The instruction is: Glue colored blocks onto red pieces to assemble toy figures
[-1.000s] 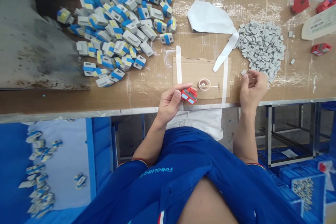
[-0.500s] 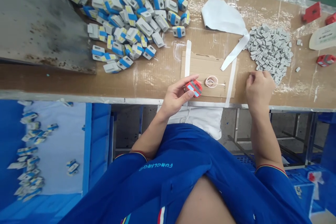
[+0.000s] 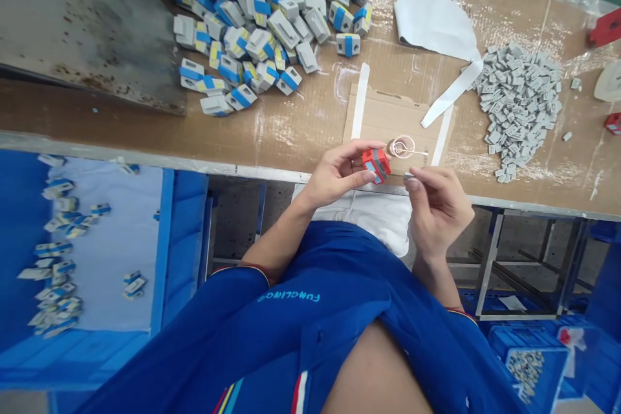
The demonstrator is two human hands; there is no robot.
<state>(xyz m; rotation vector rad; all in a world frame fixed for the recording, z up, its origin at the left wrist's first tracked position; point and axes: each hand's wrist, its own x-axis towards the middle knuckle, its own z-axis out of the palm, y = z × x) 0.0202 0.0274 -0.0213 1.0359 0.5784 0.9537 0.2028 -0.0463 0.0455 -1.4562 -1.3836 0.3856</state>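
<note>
My left hand (image 3: 337,174) holds a red block with grey and pale blue parts (image 3: 376,165) between thumb and fingers, above the table's front edge. Just right of it, my right hand (image 3: 436,207) pinches a small grey piece (image 3: 409,176) between thumb and forefinger; the two held things do not touch. Behind them, a small clear cup (image 3: 402,147) with a thin white stick (image 3: 418,153) across it stands on a taped cardboard sheet (image 3: 388,110). A pile of small grey pieces (image 3: 521,97) lies to the right.
Many grey blocks with blue and yellow parts (image 3: 286,29) are heaped at the back left, beside a stained metal sheet (image 3: 72,26). A white cloth (image 3: 434,19) lies behind the cardboard. Blue crates (image 3: 182,239) stand below the table; red parts (image 3: 606,27) lie far right.
My right hand has come left from the grey pile to beside the red block, now with a small grey piece in its fingertips. The view has shifted slightly.
</note>
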